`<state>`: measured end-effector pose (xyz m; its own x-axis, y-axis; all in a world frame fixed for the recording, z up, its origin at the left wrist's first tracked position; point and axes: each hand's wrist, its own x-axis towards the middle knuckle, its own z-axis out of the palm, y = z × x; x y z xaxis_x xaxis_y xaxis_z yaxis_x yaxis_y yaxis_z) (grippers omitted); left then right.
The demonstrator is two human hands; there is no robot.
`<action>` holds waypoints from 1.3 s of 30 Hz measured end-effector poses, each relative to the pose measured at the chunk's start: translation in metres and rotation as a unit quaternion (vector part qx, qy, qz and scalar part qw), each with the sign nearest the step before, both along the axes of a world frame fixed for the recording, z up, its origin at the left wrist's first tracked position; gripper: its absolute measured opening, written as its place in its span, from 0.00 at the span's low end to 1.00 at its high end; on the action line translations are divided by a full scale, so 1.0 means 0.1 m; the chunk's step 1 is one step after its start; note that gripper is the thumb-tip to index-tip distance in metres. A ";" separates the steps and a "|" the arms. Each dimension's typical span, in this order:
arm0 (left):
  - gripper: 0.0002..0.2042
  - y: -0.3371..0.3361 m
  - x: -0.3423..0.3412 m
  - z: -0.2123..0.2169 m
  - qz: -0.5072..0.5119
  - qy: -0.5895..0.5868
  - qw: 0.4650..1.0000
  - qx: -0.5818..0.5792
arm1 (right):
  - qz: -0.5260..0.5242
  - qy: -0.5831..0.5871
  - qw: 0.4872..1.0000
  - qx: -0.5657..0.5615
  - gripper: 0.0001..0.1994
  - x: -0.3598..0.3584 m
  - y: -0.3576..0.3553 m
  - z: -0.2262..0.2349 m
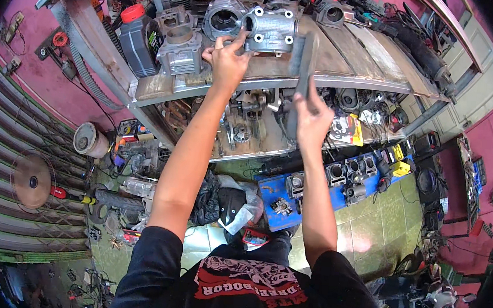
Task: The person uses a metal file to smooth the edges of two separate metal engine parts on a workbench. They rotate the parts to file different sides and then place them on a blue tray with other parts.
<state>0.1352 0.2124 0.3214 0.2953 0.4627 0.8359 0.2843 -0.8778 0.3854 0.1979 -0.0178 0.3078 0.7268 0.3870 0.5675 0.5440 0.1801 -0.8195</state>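
So left hand (226,61) grips the cylinder (271,30) on the top shelf (346,80) (crowded with engine parts), right hand (313,120) closed around a dark bar (306,62).

The cylinder block (271,30) touched by the left hand (226,63) is pale silver-grey. The flat bar (305,59) in the right hand (313,120) is dark grey. The oil bottle (139,38) is dark grey with 1 red cap. The shelf (335,79) is rusty brown with grey edges. The tray (319,190) below is bright blue, the floor tiles (381,218) pale green, the wall (42,77) pink.
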 end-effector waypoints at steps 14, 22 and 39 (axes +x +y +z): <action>0.32 -0.03 0.04 0.01 -0.017 0.000 1.000 0.003 | -0.111 -0.011 0.990 0.088 0.28 -0.07 0.24 0.07; 0.29 0.03 0.05 -0.03 -0.018 -0.020 1.000 -0.006 | -0.170 -0.373 0.908 -0.081 0.32 -0.40 0.13 -0.36; 0.32 -0.03 0.04 -0.01 -0.031 -0.026 0.999 0.003 | -0.205 -0.411 0.885 -0.077 0.30 -0.05 0.55 0.40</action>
<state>0.1391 0.2098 0.3208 0.2790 0.4393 0.8539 0.2092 -0.8957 0.3924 0.1927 0.0374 0.3477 0.1892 0.3052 0.9333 0.9617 -0.2497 -0.1133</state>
